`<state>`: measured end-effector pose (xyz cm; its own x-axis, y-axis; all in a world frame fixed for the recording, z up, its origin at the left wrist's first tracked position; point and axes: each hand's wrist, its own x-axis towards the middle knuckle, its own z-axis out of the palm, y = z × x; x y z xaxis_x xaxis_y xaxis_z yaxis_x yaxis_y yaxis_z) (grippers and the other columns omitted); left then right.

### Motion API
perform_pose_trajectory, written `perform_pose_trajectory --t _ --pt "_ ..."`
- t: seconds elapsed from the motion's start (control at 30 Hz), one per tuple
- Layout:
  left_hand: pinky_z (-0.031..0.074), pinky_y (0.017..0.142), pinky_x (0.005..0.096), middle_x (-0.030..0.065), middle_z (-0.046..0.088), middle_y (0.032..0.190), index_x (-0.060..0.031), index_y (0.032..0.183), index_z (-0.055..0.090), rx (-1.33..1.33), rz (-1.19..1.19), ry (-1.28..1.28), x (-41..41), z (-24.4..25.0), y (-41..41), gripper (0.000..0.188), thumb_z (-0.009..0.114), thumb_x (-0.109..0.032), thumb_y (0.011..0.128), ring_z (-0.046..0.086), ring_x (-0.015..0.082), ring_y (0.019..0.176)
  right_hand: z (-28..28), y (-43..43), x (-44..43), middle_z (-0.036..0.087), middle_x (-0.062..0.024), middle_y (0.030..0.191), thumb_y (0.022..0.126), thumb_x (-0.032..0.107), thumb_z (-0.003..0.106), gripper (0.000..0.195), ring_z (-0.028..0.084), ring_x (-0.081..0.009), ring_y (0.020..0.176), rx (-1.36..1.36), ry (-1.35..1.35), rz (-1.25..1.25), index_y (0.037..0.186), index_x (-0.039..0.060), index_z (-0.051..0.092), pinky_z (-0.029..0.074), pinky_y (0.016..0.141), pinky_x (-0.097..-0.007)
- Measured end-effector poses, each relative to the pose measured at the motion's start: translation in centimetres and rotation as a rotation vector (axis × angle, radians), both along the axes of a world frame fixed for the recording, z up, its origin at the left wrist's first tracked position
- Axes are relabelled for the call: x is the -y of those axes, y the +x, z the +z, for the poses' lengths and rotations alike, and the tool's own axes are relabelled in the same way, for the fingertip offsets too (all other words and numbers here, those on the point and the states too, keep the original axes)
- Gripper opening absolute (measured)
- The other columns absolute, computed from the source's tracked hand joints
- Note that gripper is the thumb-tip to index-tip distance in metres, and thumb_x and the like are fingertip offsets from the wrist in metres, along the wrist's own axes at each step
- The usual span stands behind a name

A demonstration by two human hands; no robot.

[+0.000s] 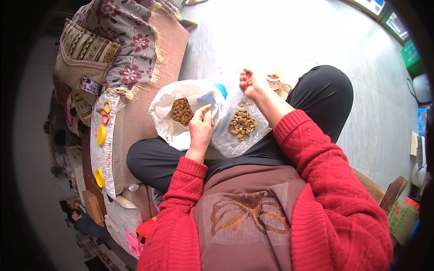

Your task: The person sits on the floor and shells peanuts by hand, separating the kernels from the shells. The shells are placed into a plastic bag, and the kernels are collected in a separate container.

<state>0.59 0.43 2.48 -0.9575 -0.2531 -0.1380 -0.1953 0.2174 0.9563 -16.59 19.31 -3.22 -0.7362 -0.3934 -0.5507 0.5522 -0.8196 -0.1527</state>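
My left hand (200,130) is over the near right rim of a white woven sack (164,130), thumb and fingertips close together. Whether something small is between them cannot be told. Inside the sack lies a heap of unshelled peanuts (182,111). Beside it, a clear plastic bag (225,144) holds broken peanut shells (242,123). My right hand (252,86) is raised beyond that bag, palm up, its fingers curled around what look like pinkish peanut kernels (249,78). Just right of this hand stands a clear container (278,73) with reddish kernels (273,77) in it.
A sofa (135,135) runs along the left, bearing a phone (91,86), scissors (105,113) and yellow lids (101,135). My bent knees flank the bags. A wooden piece (393,194) juts out at right. A person (86,222) appears at far lower left.
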Motion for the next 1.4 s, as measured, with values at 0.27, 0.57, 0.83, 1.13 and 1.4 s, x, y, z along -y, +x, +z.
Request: perform_pose_trajectory --t 0.27,0.57,0.83,1.13,1.4 --pt "0.036 0.052 0.0181 -0.0043 0.054 0.071 -0.0019 0.119 0.063 0.023 0.043 0.018 1.5 -1.1 -0.7 0.023 0.057 -0.011 0.099 0.045 0.0019 0.059 -8.9 -6.4 -4.7 0.060 -0.0135 0.093 0.099 0.024 0.045 0.026 0.063 -0.0269 0.082 0.222 0.142 -0.596 0.113 0.0042 0.052 0.057 0.079 -0.0454" --pt "0.042 0.053 0.0199 -0.0019 0.057 0.073 0.0014 0.121 0.061 0.006 0.140 0.081 5.1 -2.5 -1.7 0.025 0.056 -0.010 0.099 0.049 0.0037 0.058 -9.7 -4.9 -7.2 0.057 -0.0180 0.107 0.100 0.024 0.043 0.030 0.060 -0.0313 0.096 0.228 0.241 -0.609 0.120 0.0014 0.049 0.056 0.086 -0.0475" --pt "0.045 0.051 0.0222 0.0015 0.059 0.078 0.0000 0.117 0.060 0.085 0.516 0.264 10.1 -4.2 -4.2 0.024 0.053 -0.006 0.095 0.055 0.0083 0.059 -6.2 -4.8 -6.0 0.055 -0.0219 0.119 0.101 0.023 0.041 0.035 0.057 -0.0353 0.109 0.166 0.299 -0.546 0.126 -0.0011 0.046 0.054 0.092 -0.0493" --pt "0.053 0.072 0.0347 0.0124 0.072 0.091 0.0007 0.105 0.071 0.233 0.282 -0.638 18.6 -18.5 -5.8 0.028 0.056 -0.003 0.081 0.068 0.0228 0.080 -4.5 -4.0 -1.7 0.034 -0.0294 0.148 0.103 0.022 0.041 0.055 0.042 -0.0455 0.134 -0.037 0.474 -0.247 0.148 -0.0050 0.026 0.047 0.104 -0.0522" --pt "0.051 0.088 0.0434 0.0205 0.071 0.109 -0.0010 0.120 0.063 0.173 -0.206 -0.901 17.9 -22.9 -6.8 0.036 0.054 -0.002 0.085 0.068 0.0340 0.103 3.6 4.0 0.3 0.054 -0.0214 0.122 0.099 0.022 0.057 0.036 0.062 -0.0339 0.109 -0.210 0.469 0.045 0.124 -0.0043 0.049 0.056 0.087 -0.0433"
